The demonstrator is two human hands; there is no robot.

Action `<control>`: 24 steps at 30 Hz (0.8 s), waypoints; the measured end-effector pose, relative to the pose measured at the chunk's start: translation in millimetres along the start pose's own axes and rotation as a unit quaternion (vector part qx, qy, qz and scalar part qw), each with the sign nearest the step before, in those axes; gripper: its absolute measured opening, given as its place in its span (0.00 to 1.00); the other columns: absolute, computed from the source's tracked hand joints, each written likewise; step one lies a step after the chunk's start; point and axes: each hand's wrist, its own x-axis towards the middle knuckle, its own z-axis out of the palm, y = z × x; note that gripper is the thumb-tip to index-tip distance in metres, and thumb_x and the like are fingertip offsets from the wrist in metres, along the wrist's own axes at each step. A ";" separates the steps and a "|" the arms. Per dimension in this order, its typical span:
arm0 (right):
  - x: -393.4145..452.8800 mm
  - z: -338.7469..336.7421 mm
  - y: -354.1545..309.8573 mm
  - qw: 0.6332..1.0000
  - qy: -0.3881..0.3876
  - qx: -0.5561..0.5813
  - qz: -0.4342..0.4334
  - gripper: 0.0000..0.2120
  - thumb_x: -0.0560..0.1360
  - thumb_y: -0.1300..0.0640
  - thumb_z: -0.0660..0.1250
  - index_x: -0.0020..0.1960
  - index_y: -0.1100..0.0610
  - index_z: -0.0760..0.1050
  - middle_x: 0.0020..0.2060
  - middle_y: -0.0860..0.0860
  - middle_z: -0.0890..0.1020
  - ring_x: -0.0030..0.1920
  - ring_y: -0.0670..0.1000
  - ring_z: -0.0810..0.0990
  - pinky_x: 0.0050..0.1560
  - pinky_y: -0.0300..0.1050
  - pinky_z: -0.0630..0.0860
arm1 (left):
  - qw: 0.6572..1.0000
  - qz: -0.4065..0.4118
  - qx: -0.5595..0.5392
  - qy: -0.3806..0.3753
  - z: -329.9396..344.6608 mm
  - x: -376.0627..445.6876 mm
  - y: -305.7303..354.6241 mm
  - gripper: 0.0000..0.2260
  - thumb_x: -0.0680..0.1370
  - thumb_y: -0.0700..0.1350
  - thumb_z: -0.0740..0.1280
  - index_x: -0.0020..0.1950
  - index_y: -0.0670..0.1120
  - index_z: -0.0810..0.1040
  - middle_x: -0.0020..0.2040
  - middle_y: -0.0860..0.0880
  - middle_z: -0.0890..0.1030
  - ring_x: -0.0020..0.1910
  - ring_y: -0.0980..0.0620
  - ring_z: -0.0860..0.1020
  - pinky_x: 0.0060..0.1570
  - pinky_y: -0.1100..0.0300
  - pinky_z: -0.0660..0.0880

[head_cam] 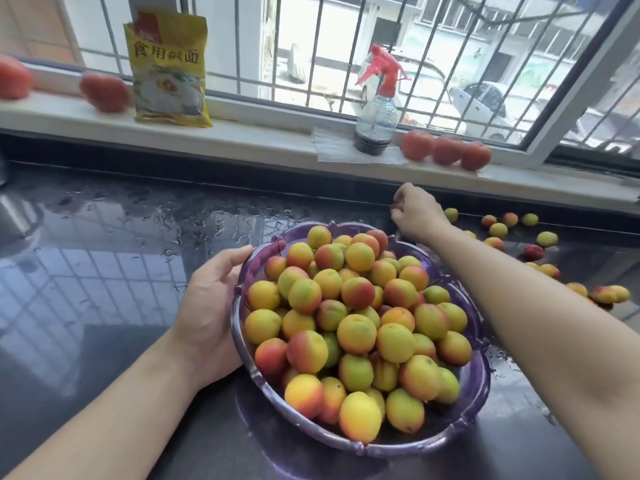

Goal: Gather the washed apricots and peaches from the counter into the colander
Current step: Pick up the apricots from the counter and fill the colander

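Our left hand [211, 306] cups the purple colander [479, 382] by its left rim, fingers curled on the edge. Right hand [417, 211] is past the colander's far rim, fingers curled; can't tell if it holds anything. Loose fruit [547, 239] lies toward the counter's [104, 237] right edge.

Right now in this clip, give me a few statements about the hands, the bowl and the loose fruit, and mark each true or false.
1. The left hand holds the rim of the purple bowl. True.
2. The bowl is nearly empty. False: it is heaped with fruit.
3. Loose fruit lies on the counter to the right of the bowl. True.
4. The right hand rests inside the bowl. False: it is beyond the bowl's far rim, fingers curled, near the counter's back edge.
5. The spray bottle stands on the counter beside the bowl. False: it stands on the windowsill.
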 end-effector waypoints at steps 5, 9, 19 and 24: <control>-50.0 -43.9 -8.7 0.968 0.034 0.246 0.033 0.10 0.76 0.59 0.64 0.55 0.50 0.78 0.43 0.50 0.84 0.44 0.55 0.85 0.50 0.60 0.83 | 1.000 0.008 0.011 0.006 2.2 -3.5 -0.3 0.26 0.83 0.55 0.57 0.61 0.37 0.86 0.62 0.34 0.84 0.58 0.35 0.85 0.54 0.38 0.84; -118.7 -94.4 -30.9 0.940 0.036 0.340 0.004 0.13 0.77 0.63 0.65 0.58 0.51 0.81 0.48 0.51 0.85 0.48 0.54 0.86 0.55 0.56 0.82 | 1.000 0.010 0.011 -0.005 5.4 -7.0 -1.6 0.27 0.85 0.56 0.55 0.58 0.39 0.88 0.63 0.35 0.84 0.59 0.36 0.85 0.56 0.37 0.83; -208.2 -119.7 -77.0 0.975 -0.066 0.129 -0.168 0.18 0.80 0.61 0.66 0.67 0.45 0.79 0.59 0.41 0.80 0.58 0.43 0.78 0.61 0.40 0.75 | 0.999 0.019 0.022 -0.027 0.5 -6.3 -5.7 0.28 0.86 0.56 0.53 0.65 0.39 0.84 0.68 0.35 0.81 0.67 0.35 0.81 0.71 0.39 0.72; -208.9 -100.2 -78.4 0.980 -0.023 0.090 -0.175 0.17 0.76 0.60 0.73 0.63 0.49 0.80 0.54 0.41 0.80 0.53 0.41 0.79 0.53 0.26 0.72 | 0.999 0.027 0.036 -0.021 1.3 -7.2 -6.1 0.28 0.86 0.56 0.52 0.69 0.38 0.81 0.68 0.35 0.82 0.67 0.35 0.81 0.72 0.39 0.71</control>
